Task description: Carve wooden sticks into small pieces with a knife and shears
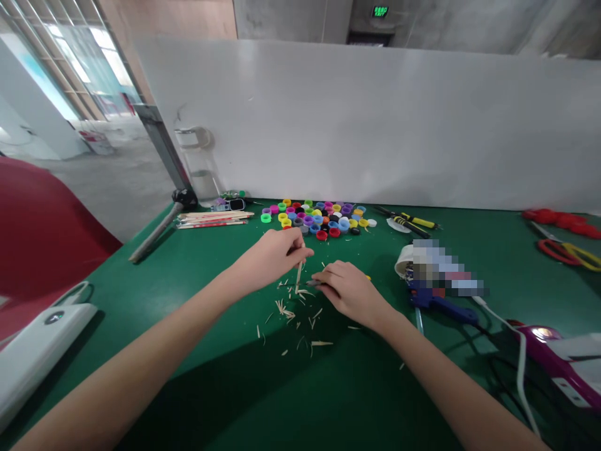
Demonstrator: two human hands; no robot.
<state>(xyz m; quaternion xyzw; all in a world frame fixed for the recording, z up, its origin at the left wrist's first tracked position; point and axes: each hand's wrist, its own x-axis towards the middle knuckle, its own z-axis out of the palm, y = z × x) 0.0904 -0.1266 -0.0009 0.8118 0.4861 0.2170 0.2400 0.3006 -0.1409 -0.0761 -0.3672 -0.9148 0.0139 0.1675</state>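
My left hand [270, 260] is closed, pinching a thin pale wooden stick [299, 274] that points down to the table. Its lower end is close to or touching the green tabletop [225, 351]; I cannot tell which. To the right, my right hand [350, 291] is closed around a small grey knife [313, 283], its handle mostly hidden by the fingers. The blade reaches left toward the stick's lower end. Pale wood shavings [284, 309] lie scattered below and around both hands.
Colourful plastic rings [317, 220] sit beyond my hands, with wooden sticks [216, 218] to their left. Pliers [408, 224], a blue glue gun [441, 307] and scissors [558, 250] lie at the right. Power strips [44, 344] [558, 357] flank both sides; a white board [357, 125] stands behind.
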